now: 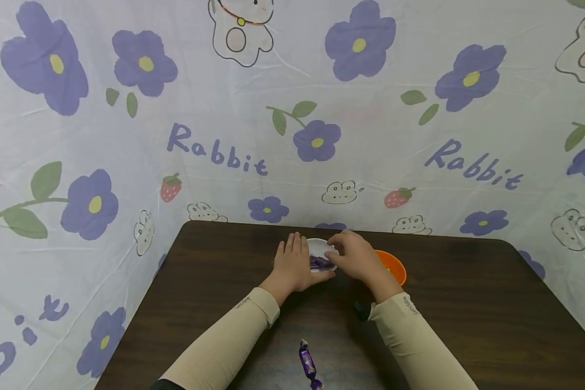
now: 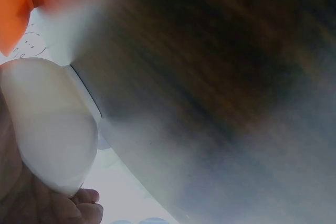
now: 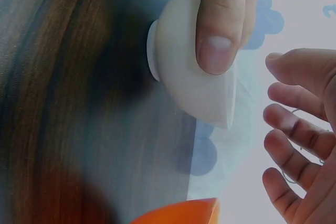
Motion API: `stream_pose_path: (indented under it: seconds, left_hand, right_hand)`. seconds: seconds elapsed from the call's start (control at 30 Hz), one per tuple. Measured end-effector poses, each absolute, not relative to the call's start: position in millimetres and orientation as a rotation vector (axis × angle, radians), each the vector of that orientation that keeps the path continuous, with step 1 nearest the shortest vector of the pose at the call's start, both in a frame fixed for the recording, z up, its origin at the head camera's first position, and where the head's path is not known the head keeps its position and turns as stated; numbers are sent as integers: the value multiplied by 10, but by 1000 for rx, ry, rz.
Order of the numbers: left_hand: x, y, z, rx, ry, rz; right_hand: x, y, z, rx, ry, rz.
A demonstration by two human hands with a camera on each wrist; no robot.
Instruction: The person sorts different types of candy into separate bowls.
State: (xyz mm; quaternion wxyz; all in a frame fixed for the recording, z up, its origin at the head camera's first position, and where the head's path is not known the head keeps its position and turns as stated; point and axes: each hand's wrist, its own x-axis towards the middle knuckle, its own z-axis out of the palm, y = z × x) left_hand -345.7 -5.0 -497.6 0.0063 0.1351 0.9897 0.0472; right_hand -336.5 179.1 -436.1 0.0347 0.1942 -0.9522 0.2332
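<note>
A small white bowl (image 1: 318, 247) stands toward the back of the table, with purple-wrapped candies (image 1: 320, 263) inside. My left hand (image 1: 294, 265) rests against its left side, fingers straight and thumb stretched along the near wall. In the right wrist view that thumb (image 3: 216, 51) lies on the bowl's outside. Over the bowl's right rim is my right hand (image 1: 358, 259), its fingers loosely bent. Nothing shows between those fingers in the right wrist view. One more twist-wrapped purple candy (image 1: 309, 364) lies on the table near me, between my forearms.
Just right of the white bowl is an orange bowl (image 1: 394, 265), partly hidden by my right hand and wrist. The dark wooden table (image 1: 468, 303) ends a little beyond the bowls. Behind it hangs a white cloth (image 1: 380, 146) printed with flowers and rabbits.
</note>
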Motion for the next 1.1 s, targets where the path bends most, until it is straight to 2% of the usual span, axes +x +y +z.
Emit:
stream_pose_path:
  seconds: [0.6,1.1]
  left_hand:
    - [-3406,-65,-4926,416,3085,184]
    - [-3430,-36,-4958,427,3102,154]
  right_hand:
    - [-3133,1962,-4370,628,-2928,732]
    - [-2798,2085,-4375,734,-2899,652]
